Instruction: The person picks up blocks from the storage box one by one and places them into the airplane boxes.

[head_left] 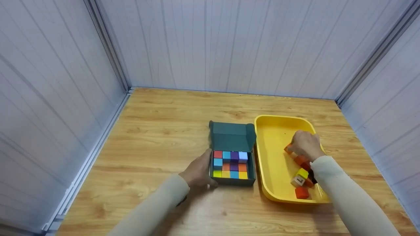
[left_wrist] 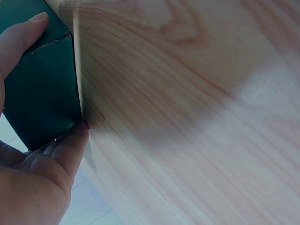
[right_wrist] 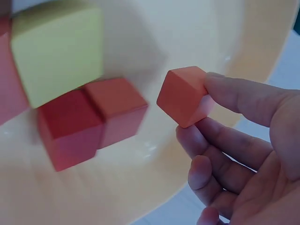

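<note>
In the head view a dark green cardboard box (head_left: pixel 232 182) with its lid (head_left: pixel 229 134) folded back holds rows of coloured cubes (head_left: pixel 234 165). My left hand (head_left: pixel 197 170) grips its left side; in the left wrist view the thumb lies on one face and the fingers round another edge of the box (left_wrist: pixel 42 93). Over the yellow tray (head_left: pixel 272 157), my right hand (head_left: pixel 305 144) pinches an orange cube (right_wrist: pixel 183 96) between thumb and fingertips. A red cube (right_wrist: pixel 70 131) and an orange-red cube (right_wrist: pixel 117 110) lie side by side near those fingers.
Toward the tray's near right lie more loose cubes: a yellow one (head_left: pixel 302 173), a pale one with a black mark (head_left: pixel 298 180) and a red one (head_left: pixel 302 192). The tray stands just right of the box on a wooden table (head_left: pixel 157 131), with pale panels (head_left: pixel 203 46) around.
</note>
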{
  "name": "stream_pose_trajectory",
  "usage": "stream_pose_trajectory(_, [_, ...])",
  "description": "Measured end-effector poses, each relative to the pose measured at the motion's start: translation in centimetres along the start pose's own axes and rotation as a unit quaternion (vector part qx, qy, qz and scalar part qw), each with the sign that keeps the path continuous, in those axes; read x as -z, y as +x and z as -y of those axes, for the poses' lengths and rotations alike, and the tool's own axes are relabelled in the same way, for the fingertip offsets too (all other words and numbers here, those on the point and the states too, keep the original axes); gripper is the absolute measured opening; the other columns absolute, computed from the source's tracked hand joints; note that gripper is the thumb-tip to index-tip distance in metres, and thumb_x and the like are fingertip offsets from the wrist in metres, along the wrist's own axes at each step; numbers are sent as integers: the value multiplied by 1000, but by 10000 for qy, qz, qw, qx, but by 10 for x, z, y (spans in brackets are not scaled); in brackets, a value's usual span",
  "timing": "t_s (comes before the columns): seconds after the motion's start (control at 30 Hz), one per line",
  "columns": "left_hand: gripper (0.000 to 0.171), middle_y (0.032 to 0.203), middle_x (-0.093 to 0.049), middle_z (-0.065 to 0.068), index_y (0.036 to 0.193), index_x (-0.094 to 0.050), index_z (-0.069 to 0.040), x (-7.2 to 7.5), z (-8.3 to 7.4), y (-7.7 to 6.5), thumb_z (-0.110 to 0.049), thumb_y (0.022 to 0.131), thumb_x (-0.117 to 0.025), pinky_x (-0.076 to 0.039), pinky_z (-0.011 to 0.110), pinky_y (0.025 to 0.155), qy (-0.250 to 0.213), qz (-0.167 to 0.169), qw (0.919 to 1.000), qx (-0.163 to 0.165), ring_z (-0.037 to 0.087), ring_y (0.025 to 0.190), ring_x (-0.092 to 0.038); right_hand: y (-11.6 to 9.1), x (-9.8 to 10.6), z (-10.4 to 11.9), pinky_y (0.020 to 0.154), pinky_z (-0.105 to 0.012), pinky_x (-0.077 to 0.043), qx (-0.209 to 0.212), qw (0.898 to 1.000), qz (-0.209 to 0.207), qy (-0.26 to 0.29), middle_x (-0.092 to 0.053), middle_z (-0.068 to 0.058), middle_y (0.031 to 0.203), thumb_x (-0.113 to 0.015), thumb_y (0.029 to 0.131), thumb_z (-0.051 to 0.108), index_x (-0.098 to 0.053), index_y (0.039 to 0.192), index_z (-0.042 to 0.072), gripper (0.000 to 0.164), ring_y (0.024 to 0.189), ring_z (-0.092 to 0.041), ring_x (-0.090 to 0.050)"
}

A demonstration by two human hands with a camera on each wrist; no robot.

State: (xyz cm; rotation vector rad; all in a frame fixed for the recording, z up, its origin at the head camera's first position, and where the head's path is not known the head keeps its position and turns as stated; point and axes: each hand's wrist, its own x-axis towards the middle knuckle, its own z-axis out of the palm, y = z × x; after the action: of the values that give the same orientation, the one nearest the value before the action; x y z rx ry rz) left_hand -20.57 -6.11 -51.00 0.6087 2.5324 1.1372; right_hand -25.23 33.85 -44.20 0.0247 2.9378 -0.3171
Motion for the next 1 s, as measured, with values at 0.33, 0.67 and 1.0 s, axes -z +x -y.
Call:
stream_pose_trajectory(0.33, [113,138,-55,1,149,-32,-17,0,0,0,-10,60,-100,-40,43,114,22,-5,10000,21,21,124,-53,-21,11,28,77,-48,-32,763,9950,-623,163,-71,0,70,-87,81,25,-78,77,9,19,71,-26,-58])
stream_pose_trajectory(0.67, [117,142,-54,1,153,-29,-16,0,-1,1,-10,60,-100,-38,43,116,56,12,10000,62,21,126,-51,-41,19,66,94,-56,-34,1173,9907,-600,342,-77,-6,89,-88,82,26,-81,93,5,25,86,-29,-65])
stream_pose_trajectory(1.0, [115,142,-54,-1,151,-30,-20,0,0,3,-10,60,-100,-36,41,117,7,48,9998,180,18,127,-51,-54,13,110,93,-52,-36,1530,9871,-364,290,-78,2,89,-88,82,30,-83,91,14,19,83,-22,-63])
